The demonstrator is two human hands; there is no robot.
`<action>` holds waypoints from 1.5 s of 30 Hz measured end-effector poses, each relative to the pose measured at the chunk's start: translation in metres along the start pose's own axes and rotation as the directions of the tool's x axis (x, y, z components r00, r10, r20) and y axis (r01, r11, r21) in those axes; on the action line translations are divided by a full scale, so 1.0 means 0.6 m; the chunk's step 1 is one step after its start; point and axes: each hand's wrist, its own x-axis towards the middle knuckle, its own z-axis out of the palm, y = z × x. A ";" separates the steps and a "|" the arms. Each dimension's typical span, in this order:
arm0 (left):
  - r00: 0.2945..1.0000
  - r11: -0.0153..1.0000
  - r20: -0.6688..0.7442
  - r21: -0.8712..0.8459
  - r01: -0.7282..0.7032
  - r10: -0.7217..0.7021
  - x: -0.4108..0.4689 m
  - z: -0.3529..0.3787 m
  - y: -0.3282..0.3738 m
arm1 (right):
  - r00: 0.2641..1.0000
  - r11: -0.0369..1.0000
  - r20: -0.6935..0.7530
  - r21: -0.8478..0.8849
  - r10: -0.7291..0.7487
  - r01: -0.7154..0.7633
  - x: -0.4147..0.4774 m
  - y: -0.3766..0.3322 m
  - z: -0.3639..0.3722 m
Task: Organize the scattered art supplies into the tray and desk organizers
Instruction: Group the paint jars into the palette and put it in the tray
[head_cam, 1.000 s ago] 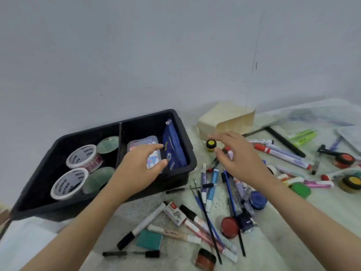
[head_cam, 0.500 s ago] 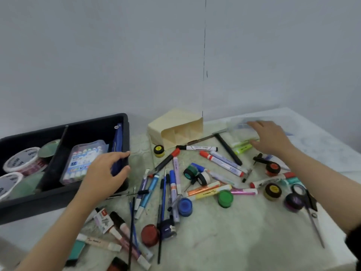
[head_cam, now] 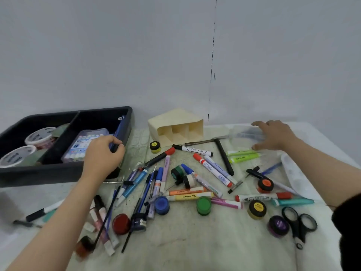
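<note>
A: So, your left hand (head_cam: 101, 155) is at the left of the frame, at the right end of the black plastic two-compartment tray (head_cam: 64, 169). Its fingers are curled and pinch the near end of the blue fabric pouch (head_cam: 121, 126) that stands against the tray's right wall.

B: Right, and your right hand (head_cam: 277, 136) is at the upper right. Its fingers are spread wide and fairly straight over a clear plastic case (head_cam: 242, 133) on the table (head_cam: 195, 241). It rests on the case and grips nothing.

A: Inside the tray, you have two white tape rolls (head_cam: 40, 134) in the left compartment. A clear pack of coloured markers (head_cam: 86, 145) lies in the right one, just beside the pouch.

B: Between your hands, the cream plastic desk organizer (head_cam: 175, 122) lies on its side at centre frame. Its three slots face you.

A: Below it, loose markers, pens and small paint pots are scattered across the table. Two green highlighters (head_cam: 242, 156) lie near your right hand.

B: Also, the black-handled scissors (head_cam: 298, 225) lie at the lower right, just beside a purple-lidded pot (head_cam: 278, 225).
</note>
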 end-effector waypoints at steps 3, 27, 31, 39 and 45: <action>1.000 0.999 -0.020 0.048 -0.006 0.007 -0.002 -0.001 0.011 | 0.990 0.998 -0.123 0.004 -0.063 0.064 -0.003 -0.011 -0.015; 0.702 0.480 0.711 -0.630 0.610 0.040 -0.174 -0.030 0.140 | 0.831 -0.195 -0.529 0.809 0.171 0.555 -0.300 -0.268 -0.052; 0.693 0.545 0.720 -0.564 0.621 -0.044 -0.210 -0.060 0.102 | 0.882 -0.224 -0.414 0.859 0.223 0.460 -0.347 -0.270 -0.023; 0.720 0.812 0.690 -0.463 0.356 0.078 -0.301 -0.090 0.053 | 0.914 -0.080 -0.217 0.963 0.344 0.259 -0.455 -0.267 0.068; 0.770 0.964 0.615 -0.265 -0.003 0.171 -0.352 -0.084 0.044 | 0.913 0.501 -0.321 0.850 0.252 0.161 -0.524 -0.252 0.101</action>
